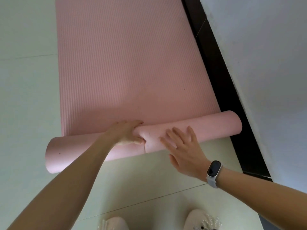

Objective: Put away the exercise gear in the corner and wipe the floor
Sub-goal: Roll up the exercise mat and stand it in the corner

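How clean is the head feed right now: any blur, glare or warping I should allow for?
Head view: soft overall, mild blur on the right hand; a broad shadow darkens the near part of the pink mat; no glare on the floor tiles; wide-angle warp slants the dark baseboard and stretches both forearms; the left hand reads clearly.

Left hand (127, 132) grips the pink mat's (126, 63) rolled end; right hand (184, 146) presses flat on it.

mat (126, 63): far end cut by top edge | shoes (203, 219): cut by bottom edge
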Available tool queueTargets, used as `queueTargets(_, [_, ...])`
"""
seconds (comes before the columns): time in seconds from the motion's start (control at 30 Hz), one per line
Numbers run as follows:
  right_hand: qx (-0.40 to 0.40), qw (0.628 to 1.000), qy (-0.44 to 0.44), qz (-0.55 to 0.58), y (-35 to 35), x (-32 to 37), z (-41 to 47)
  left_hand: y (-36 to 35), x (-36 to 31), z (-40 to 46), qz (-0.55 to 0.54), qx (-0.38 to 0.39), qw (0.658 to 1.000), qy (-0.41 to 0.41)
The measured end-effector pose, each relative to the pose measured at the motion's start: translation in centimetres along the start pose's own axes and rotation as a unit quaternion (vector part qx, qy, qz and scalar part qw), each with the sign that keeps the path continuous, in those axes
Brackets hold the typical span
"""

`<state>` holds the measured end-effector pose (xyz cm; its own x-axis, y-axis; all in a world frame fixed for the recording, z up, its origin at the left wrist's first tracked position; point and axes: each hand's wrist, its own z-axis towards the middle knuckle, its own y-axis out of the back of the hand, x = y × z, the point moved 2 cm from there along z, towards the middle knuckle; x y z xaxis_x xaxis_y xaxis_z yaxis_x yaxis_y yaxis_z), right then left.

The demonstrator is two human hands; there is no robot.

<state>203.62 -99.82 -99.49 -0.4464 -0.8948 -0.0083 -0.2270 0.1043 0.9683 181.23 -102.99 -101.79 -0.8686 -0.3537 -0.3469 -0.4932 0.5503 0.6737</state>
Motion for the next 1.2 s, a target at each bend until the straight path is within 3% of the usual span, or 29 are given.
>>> queueTargets(0.03, [0.026,1.0,-0.009,0.001,-0.5,0.0,0.1,0.2,-0.1,-0.2,0.006,-0.047,0.999,0.012])
queueTargets(0.1, [0.045,0.999,-0.019,-0.002,-1.1,-1.0,1.4,0.2,-0.4,-1.4,0.071,-0.211,0.975,0.013])
queueTargets(0.17, [0.069,0.997,-0.016,0.002,-1.2,-2.5,3.6,-0.8,-1.0,-2.7,0.128,-0.389,0.912,-0.026])
queueTargets(0.23, [0.093,0.995,0.011,0.027,-0.3,-4.0,6.4,-2.5,-1.3,-3.5,0.159,-0.45,0.876,-0.072])
queueTargets(0.37, [0.087,0.996,0.019,0.026,1.2,-6.2,10.1,-4.6,-0.3,-2.7,0.217,-0.326,0.918,-0.063])
queueTargets(0.5, [-0.114,0.993,-0.028,0.009,0.8,-5.0,9.0,-0.5,1.0,0.0,0.183,-0.255,0.948,-0.049])
queueTargets(0.6, [-0.145,0.989,-0.015,0.006,-0.2,-3.3,7.1,3.3,1.9,2.2,0.116,-0.184,0.975,-0.044])
queueTargets(0.7, [-0.07,0.997,-0.028,-0.009,-0.8,-3.7,7.8,5.4,2.0,3.7,0.123,-0.177,0.976,-0.012])
queueTargets(0.83, [-0.02,0.999,-0.039,-0.009,0.6,-6.6,13.1,5.3,1.7,3.4,0.165,-0.46,0.872,-0.032])
queueTargets(0.87, [-0.014,0.999,-0.032,0.001,1.6,-7.5,14.6,4.9,1.8,3.2,0.16,-0.489,0.857,-0.03])
queueTargets(0.97, [0.057,0.997,-0.033,0.028,4.4,-9.2,17.9,3.6,2.4,3.1,0.182,-0.44,0.879,-0.023])
queueTargets(1.1, [0.129,0.986,-0.091,0.054,6.5,-7.9,18.6,5.3,3.7,3.7,0.199,-0.291,0.936,-0.007])
queueTargets(1.2, [0.205,0.974,-0.068,0.068,8.2,-6.5,16.6,8.1,3.7,4.0,0.168,-0.168,0.971,-0.003])
